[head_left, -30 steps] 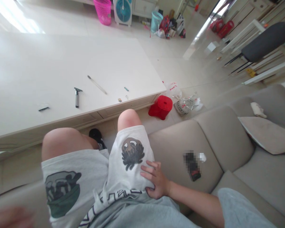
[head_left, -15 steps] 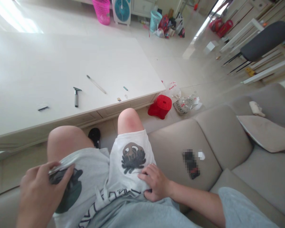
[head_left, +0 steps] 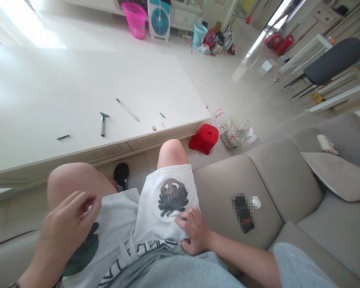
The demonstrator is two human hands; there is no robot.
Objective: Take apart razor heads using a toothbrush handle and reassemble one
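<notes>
Head view: shorts (head_left: 148, 210) lie beneath right fingers (head_left: 186, 227).

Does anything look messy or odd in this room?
Nothing looks clearly spilled or broken. The floor is untidy, though: bags heap up beside the blue basket, and crumpled plastic bags sit near the red stool. What looks like a razor lies on the white table, unusual beside a sofa.

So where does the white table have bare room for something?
Widest: the white tabletop beyond the razor and thin stick, up to the far edge. A smaller bare patch lies between the razor and the dark strip. Crowded: near edge, right, where the green piece and small scraps cluster.
</notes>
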